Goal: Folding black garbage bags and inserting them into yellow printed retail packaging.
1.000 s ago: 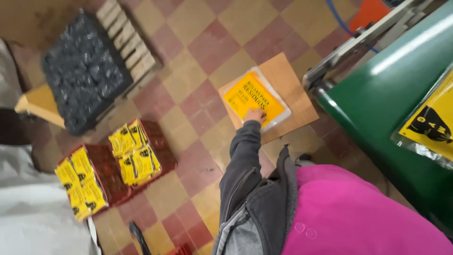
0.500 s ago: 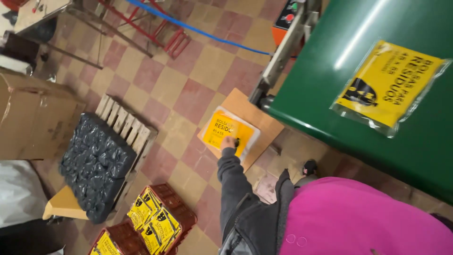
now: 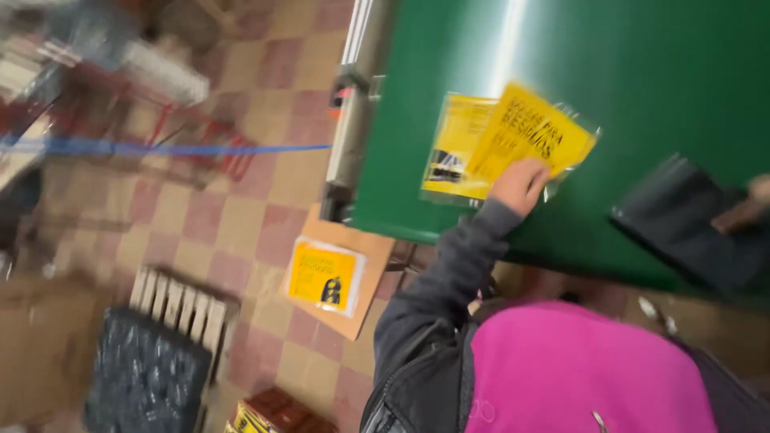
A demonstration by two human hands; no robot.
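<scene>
My left hand (image 3: 520, 186) grips a yellow printed packet in clear plastic (image 3: 531, 132) by its lower edge, over the green table top (image 3: 642, 64). The packet overlaps a second yellow packet (image 3: 451, 148) that lies flat on the table. At the right edge of the view my right hand (image 3: 752, 204) pinches a dark grey bag (image 3: 686, 228) resting on the same table; this part is blurred. My grey sleeve and pink top fill the lower right.
On the checked tile floor a third yellow packet (image 3: 325, 277) lies on a cardboard sheet (image 3: 365, 317). A wooden pallet (image 3: 180, 305) carries a black pile (image 3: 148, 381). A blue cord (image 3: 184, 148) runs to the table's metal edge (image 3: 349, 136). A red crate (image 3: 277, 409) sits below.
My left hand has risen from the packet on the floor cardboard up to the green table, now with a yellow packet in it. The view has swung towards the table.
</scene>
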